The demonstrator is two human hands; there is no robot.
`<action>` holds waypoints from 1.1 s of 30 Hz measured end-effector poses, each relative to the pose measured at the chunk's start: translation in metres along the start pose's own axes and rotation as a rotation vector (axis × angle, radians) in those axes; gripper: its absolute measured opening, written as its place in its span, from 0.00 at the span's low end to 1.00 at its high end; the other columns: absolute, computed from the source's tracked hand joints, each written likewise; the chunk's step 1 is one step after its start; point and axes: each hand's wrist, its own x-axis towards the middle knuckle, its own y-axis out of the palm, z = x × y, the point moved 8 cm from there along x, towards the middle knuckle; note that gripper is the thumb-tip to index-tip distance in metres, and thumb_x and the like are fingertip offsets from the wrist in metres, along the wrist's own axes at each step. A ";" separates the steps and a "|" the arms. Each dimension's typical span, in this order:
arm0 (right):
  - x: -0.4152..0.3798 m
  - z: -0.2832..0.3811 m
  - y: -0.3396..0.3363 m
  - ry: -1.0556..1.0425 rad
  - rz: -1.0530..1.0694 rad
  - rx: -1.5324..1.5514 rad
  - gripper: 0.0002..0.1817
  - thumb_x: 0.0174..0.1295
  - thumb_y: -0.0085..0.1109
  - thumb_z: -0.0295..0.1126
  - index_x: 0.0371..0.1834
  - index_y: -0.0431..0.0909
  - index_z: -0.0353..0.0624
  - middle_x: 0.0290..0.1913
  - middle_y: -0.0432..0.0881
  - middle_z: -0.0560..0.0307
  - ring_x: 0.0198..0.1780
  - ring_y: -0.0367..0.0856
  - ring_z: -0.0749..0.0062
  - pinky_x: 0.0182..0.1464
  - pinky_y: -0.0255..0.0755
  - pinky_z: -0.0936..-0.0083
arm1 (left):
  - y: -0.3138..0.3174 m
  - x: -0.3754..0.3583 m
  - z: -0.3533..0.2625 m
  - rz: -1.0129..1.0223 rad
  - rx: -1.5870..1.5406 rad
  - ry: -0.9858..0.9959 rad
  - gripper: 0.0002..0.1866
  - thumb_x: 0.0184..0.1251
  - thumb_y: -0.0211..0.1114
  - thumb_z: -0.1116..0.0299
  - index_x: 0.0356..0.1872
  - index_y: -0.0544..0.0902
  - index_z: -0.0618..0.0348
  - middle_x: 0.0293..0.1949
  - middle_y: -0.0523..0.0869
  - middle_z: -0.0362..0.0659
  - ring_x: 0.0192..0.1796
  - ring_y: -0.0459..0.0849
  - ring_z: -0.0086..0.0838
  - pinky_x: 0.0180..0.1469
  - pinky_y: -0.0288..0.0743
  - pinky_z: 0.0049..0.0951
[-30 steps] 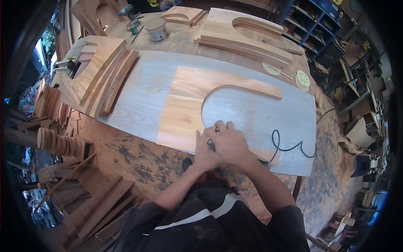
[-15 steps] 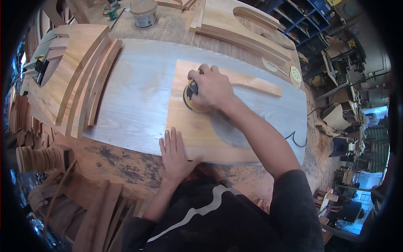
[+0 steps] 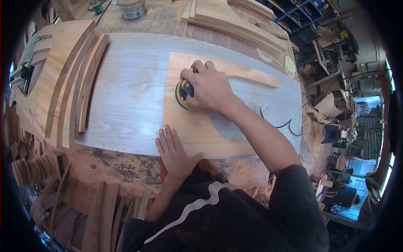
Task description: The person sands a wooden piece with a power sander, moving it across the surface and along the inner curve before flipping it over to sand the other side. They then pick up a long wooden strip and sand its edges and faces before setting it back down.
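Observation:
A yellow and black sander point(image 3: 183, 95) rests on a flat, curved wooden piece point(image 3: 184, 122), near its left edge. My right hand point(image 3: 208, 86) is wrapped round the top of the sander. With fingers spread, my left hand point(image 3: 174, 153) lies at the near left corner of the wooden piece and holds nothing. Under the piece is a grey board point(image 3: 126, 84). A dark cord point(image 3: 281, 125) curls over the board to the right of my right forearm.
Stacked curved wooden parts point(image 3: 67, 84) stand at the left, with more wooden parts point(image 3: 235, 25) at the back. A white bucket point(image 3: 133, 10) is at the far edge. A perforated disc point(image 3: 289, 65) lies at the right. Wood offcuts point(image 3: 94, 214) are below left.
The sander and my right hand have shifted slightly left on the wooden piece. The whole view has also moved a little, and more of the cord shows beside my forearm.

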 end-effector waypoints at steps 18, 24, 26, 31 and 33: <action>-0.040 0.035 0.009 -0.314 -0.109 0.202 0.17 0.57 0.71 0.40 0.50 0.89 0.49 0.50 0.82 0.50 0.52 0.82 0.53 0.38 0.84 0.64 | 0.013 0.095 0.002 0.008 -0.353 -0.066 0.44 0.57 0.85 0.57 0.73 0.76 0.65 0.72 0.79 0.61 0.77 0.77 0.53 0.80 0.62 0.58; 0.050 -0.046 0.005 -0.155 -0.134 0.221 0.20 0.55 0.73 0.38 0.52 0.90 0.49 0.52 0.86 0.45 0.55 0.85 0.48 0.42 0.85 0.56 | 0.022 0.222 0.004 -0.113 -0.518 -0.080 0.29 0.63 0.82 0.63 0.61 0.84 0.67 0.59 0.91 0.55 0.56 0.90 0.42 0.57 0.82 0.45; 0.052 -0.075 0.000 -0.109 -0.132 0.234 0.21 0.54 0.73 0.38 0.53 0.90 0.50 0.52 0.86 0.44 0.54 0.85 0.47 0.43 0.86 0.55 | 0.033 0.244 -0.013 -0.108 -0.533 -0.081 0.27 0.63 0.82 0.63 0.59 0.85 0.67 0.55 0.93 0.54 0.53 0.91 0.40 0.55 0.83 0.43; 0.033 -0.148 -0.010 0.013 -0.118 0.236 0.25 0.53 0.75 0.38 0.57 0.90 0.52 0.54 0.86 0.43 0.56 0.85 0.44 0.47 0.86 0.52 | 0.073 0.271 -0.073 -0.038 -0.540 0.005 0.29 0.62 0.84 0.63 0.60 0.85 0.69 0.54 0.93 0.53 0.52 0.91 0.37 0.55 0.84 0.41; 0.015 -0.180 -0.017 0.064 -0.130 0.195 0.27 0.53 0.75 0.39 0.60 0.89 0.54 0.55 0.86 0.43 0.59 0.87 0.39 0.48 0.86 0.49 | 0.093 0.280 -0.098 -0.005 -0.511 0.010 0.30 0.61 0.85 0.63 0.60 0.85 0.69 0.55 0.93 0.52 0.53 0.91 0.36 0.56 0.84 0.40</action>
